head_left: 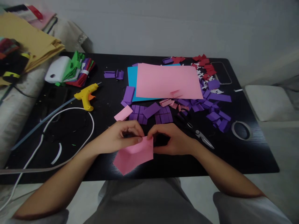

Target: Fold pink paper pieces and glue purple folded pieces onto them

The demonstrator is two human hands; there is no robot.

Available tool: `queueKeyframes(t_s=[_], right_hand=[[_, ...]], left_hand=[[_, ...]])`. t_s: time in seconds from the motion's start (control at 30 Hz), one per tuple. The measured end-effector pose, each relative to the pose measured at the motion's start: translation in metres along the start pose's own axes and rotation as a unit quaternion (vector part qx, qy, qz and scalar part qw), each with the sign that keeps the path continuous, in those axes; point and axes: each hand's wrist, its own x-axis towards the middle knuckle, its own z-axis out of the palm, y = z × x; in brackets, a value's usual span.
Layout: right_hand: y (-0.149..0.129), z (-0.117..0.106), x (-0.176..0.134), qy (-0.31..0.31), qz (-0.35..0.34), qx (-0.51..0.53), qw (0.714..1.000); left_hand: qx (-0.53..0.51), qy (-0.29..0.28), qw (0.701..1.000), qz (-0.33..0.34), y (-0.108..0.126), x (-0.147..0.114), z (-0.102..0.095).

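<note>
Between my hands is a piece of pink paper (136, 155), held above the front edge of the black table. My left hand (123, 133) pinches its upper edge between thumb and fingers. The upper right corner is pinched by my right hand (171, 138). The paper slants down to the left and looks bent along its top. Just beyond my hands lie purple folded paper pieces (151, 109) and a small pink paper strip (123, 113). A pair of scissors (198, 133) rests by my right hand, blades toward the front right.
Pink sheets (168, 81) lie over blue paper (132, 77) at the back. Purple and red scraps (207, 67) spread to the right, near a tape roll (241, 130). On the left are a yellow glue gun (86, 96), a white cable (93, 124) and bundled coloured paper (74, 70).
</note>
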Motion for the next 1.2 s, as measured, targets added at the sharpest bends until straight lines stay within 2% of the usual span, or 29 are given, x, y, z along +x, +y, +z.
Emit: queueKeyframes(t_s=[0.3,0.53,0.77,1.07,1.2], right_hand=[[-0.001,0.001,-0.001,-0.042,-0.015,-0.024,0.999],[0.000,0.001,-0.002,-0.032,-0.022,-0.019,0.999],[0.001,0.005,-0.002,-0.041,-0.011,0.011,0.999],[0.001,0.006,-0.003,-0.031,0.012,0.070,0.997],[0.001,0.008,-0.003,-0.032,0.010,0.071,0.997]], left_hand=[[0.005,-0.032,0.999,0.002,0.005,0.001,0.001],[-0.032,-0.007,0.999,-0.004,0.002,0.003,-0.010],[-0.011,-0.092,0.994,-0.059,-0.001,0.007,-0.007],[0.018,-0.112,0.992,-0.049,0.003,0.006,-0.005],[0.020,-0.137,0.988,-0.068,0.006,0.011,0.000]])
